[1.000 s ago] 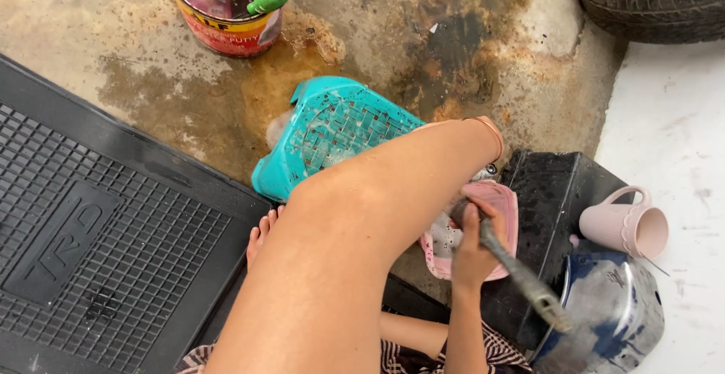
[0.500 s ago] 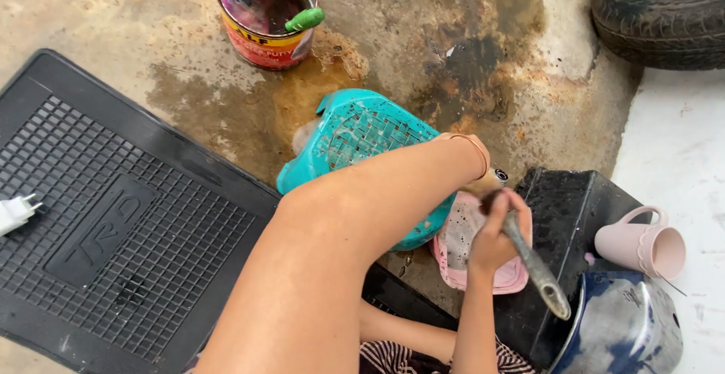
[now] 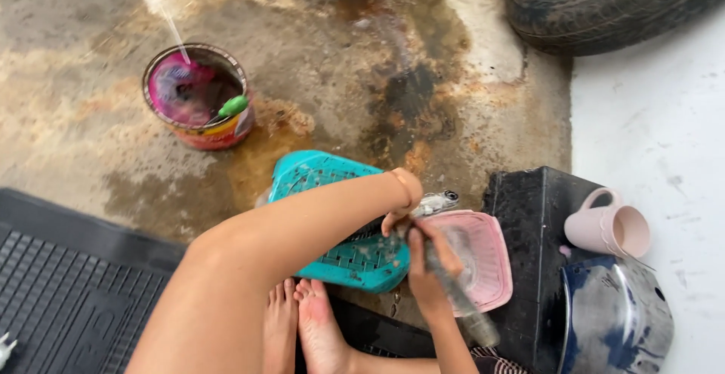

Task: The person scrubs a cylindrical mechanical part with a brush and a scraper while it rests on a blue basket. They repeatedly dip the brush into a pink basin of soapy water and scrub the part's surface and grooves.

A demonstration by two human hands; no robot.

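Note:
My right hand (image 3: 427, 267) comes up from the bottom and is closed around a grey, dirty tool handle (image 3: 462, 304) that slants down to the right. It hovers over the left part of a shallow pink plastic basket (image 3: 491, 257). My left arm crosses the view from the lower left, with an orange band at the wrist. My left hand (image 3: 398, 219) is bent down at the pink basket's left edge, next to a small metallic object (image 3: 438, 203). Its fingers are mostly hidden. A teal plastic basket (image 3: 317, 174) lies upside down under my left forearm.
A paint-stained can (image 3: 198, 102) with a green-handled tool stands on the stained concrete at upper left. A black rubber mat (image 3: 68, 283) lies at lower left. A black box (image 3: 532, 215), a pink mug (image 3: 608, 230) and a metal pan (image 3: 615, 317) are at right. A tyre (image 3: 604, 4) sits at top right. Bare feet (image 3: 302, 329) rest below.
The view has shifted, so the can and baskets sit lower in the frame. My right hand with the tool has stayed over the pink basket, close to my left hand.

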